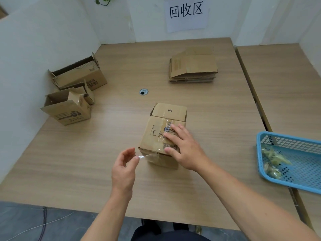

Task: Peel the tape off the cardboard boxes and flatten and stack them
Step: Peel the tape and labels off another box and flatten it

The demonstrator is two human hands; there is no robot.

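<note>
Peeling tape point(148, 155): left hand point(123, 168) is pinching its loose end; right hand point(185, 150), laid flat, is bracing the box point(155, 134). Next likely needs a steady pull.

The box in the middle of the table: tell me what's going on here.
A person is peeling clear tape off the cardboard box at the centre of the table. The right hand presses flat on its top, while the left hand pinches a tape strip pulled away from the near edge. A stack of flattened boxes lies at the far side, two open boxes sit on the left, and a blue basket on the right holds crumpled tape.
</note>
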